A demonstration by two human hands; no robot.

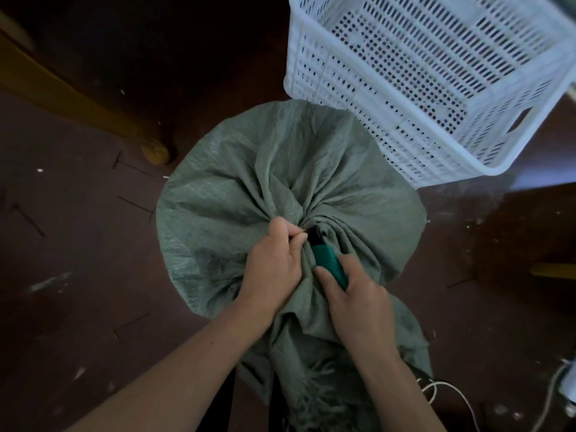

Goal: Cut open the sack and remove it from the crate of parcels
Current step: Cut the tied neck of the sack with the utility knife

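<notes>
A full, grey-green woven sack (pixel 249 182) stands on the floor in the middle of the view, its neck gathered into a tight bunch. A dark tie (pixel 315 231) sits at that bunch. My left hand (pixel 274 263) pinches the gathered neck right beside the tie. My right hand (pixel 355 294) grips a green-handled cutter (pixel 328 265), whose dark tip points up into the bunch at the tie. The sack's loose frayed mouth (pixel 314 391) hangs down toward me between my forearms. A white perforated plastic crate (pixel 436 88) stands empty at the upper right, touching the sack's far side.
Dark brown floor (pixel 78 244) surrounds the sack, with several thin black strips and white scraps scattered on the left. A yellowish wooden furniture leg (pixel 152 151) stands at the left rear. A white cable (pixel 452 397) lies at the lower right.
</notes>
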